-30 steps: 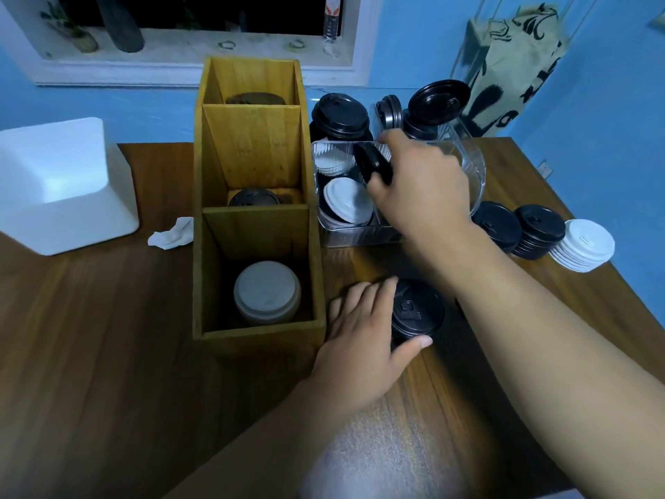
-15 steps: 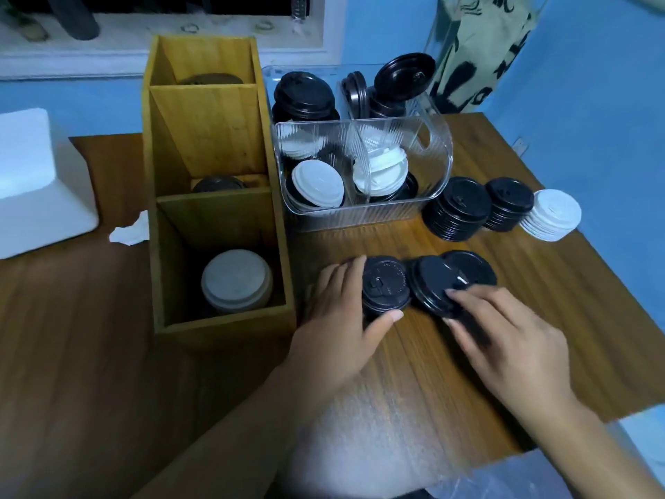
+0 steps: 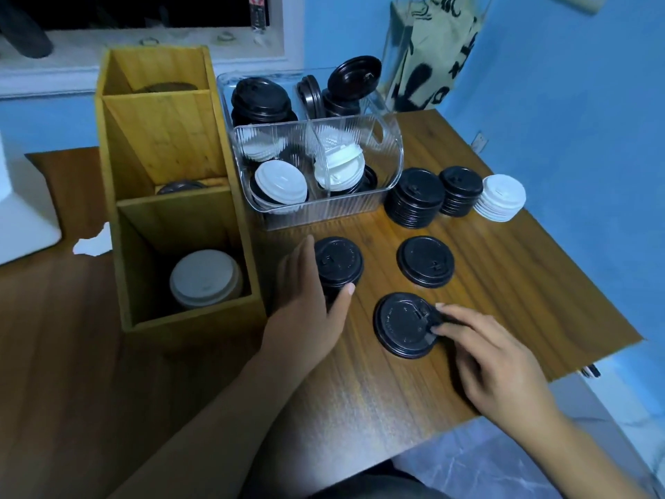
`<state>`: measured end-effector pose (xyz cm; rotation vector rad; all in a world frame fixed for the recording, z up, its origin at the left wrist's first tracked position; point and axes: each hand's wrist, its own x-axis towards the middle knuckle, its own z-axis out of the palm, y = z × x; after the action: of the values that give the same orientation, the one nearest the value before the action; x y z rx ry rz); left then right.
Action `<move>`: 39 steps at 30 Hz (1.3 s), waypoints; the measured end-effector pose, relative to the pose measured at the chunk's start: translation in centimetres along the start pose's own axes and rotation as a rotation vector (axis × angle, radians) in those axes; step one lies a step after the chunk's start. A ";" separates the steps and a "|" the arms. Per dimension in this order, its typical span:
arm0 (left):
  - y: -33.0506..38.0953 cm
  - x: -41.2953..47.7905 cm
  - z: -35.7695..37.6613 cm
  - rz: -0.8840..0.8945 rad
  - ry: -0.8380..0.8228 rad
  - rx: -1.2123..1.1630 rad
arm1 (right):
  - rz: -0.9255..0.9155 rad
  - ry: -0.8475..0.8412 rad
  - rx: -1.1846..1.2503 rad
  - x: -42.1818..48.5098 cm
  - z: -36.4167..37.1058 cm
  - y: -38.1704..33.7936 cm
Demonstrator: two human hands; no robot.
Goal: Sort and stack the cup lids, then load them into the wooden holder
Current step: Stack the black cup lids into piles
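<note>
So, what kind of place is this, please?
Probably a spare or back room, not a shop counter: a wooden table against a blue wall, a window sill, a cloth bag in the corner. The cup lids suggest café stock.

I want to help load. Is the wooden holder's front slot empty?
Not empty: a white lid stack sits inside that wooden holder slot.

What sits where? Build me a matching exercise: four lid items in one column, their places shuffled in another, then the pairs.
1. white stack
2. pale lid
3. flat black lid
4. near black stack

A. gripped by the left hand
B. wooden holder, nearest slot
C. rightmost on the table
D. pinched by the right hand

Pairs: 1-C, 2-B, 3-D, 4-A
</note>
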<state>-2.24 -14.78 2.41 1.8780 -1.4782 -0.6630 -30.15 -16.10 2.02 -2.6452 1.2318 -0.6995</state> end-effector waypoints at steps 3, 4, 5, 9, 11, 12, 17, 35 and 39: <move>-0.2 0.0 0.2 0.038 0.025 0.012 | 0.240 0.064 0.120 1.1 -0.3 -1.4; -0.3 0.0 0.3 0.045 0.029 0.026 | 0.321 0.033 0.134 1.7 0.0 -2.0; -0.4 0.0 0.4 0.055 0.038 0.042 | 0.372 -0.021 0.110 2.3 0.3 -2.4; -0.5 -0.1 0.8 0.110 0.117 0.100 | 0.313 -0.170 -0.065 3.6 1.2 -2.9; -0.5 -0.2 0.8 0.124 0.137 0.118 | 0.273 -0.210 0.016 3.5 0.6 -2.0; -0.4 -0.2 0.8 0.129 0.138 0.130 | 0.251 -0.236 0.073 3.1 0.1 -1.3; 0.6 -0.6 0.9 0.379 0.207 0.337 | 0.216 -0.304 0.262 1.5 -2.5 2.9; 10.6 7.7 5.9 0.451 -0.489 0.560 | 0.194 -0.373 0.251 0.5 -4.6 7.6; 11.3 5.7 6.4 0.349 -0.353 0.707 | 0.216 -0.423 0.470 0.0 -6.2 9.4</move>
<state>-12.82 -23.25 6.74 1.9630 -2.4415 -0.3283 -39.53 -21.84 4.54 -2.0935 1.0524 -0.3173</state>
